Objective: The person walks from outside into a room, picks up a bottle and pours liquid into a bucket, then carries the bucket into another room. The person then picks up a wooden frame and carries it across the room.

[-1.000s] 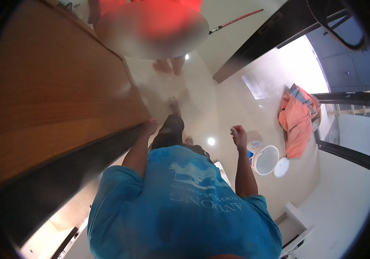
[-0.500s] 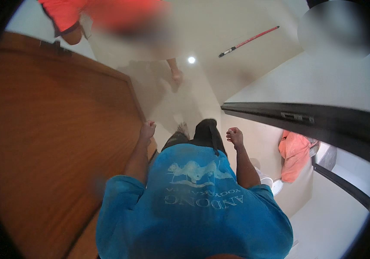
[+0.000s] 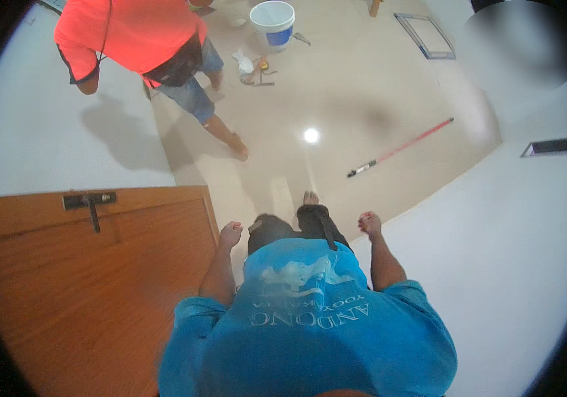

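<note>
My left hand (image 3: 232, 234) hangs beside my left hip, its fingers curled into a loose fist with nothing showing in it. Nearest to it is the edge of a brown wooden door (image 3: 85, 278), which has a dark lever handle (image 3: 91, 205). On the other side, my right hand (image 3: 369, 223) is held by my right hip, close to the white wall (image 3: 469, 251). Its fingers are curled in too, and no object sticks out of them. Both arms are bent beside my blue shirt (image 3: 310, 344).
A person in an orange shirt (image 3: 124, 36) stands ahead on the left. On the tiled floor (image 3: 283, 112) lie a red pole (image 3: 416, 140), small tools (image 3: 261, 74) and a grey rectangular frame (image 3: 427, 36). A white bucket (image 3: 273, 21) with a blue patch stands farther off.
I have moved forward past the dark door frame on the right. The bucket, tools and grey frame have come into view. The orange cloth and white containers at the right are out of view.
</note>
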`<state>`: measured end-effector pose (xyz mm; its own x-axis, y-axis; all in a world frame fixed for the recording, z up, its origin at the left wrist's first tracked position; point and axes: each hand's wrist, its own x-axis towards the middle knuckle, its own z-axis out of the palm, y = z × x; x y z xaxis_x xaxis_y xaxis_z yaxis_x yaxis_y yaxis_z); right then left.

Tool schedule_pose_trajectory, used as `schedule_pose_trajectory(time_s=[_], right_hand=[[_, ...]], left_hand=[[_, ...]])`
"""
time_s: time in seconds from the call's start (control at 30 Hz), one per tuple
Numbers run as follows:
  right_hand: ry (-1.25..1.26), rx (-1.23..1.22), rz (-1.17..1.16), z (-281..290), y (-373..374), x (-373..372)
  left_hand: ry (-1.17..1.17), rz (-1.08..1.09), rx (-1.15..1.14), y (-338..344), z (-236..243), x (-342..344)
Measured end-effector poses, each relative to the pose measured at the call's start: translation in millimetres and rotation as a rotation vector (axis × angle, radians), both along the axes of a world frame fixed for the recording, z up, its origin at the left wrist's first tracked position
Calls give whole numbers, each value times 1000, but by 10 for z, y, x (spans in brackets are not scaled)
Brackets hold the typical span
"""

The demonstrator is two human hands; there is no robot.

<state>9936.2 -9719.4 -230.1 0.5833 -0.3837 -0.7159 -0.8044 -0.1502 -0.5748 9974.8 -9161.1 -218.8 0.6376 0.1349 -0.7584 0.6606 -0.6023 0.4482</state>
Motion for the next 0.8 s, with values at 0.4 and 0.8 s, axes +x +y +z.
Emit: schedule_pose_trajectory(time_s=[0.4,0.8], right_hand=[[-345,-221,257,876,-344,3829],[130,113,-88,790,64,3864]], left_hand=[[-142,-110,-32,-417,147,2524],[-395,28,93,359,29,5262]])
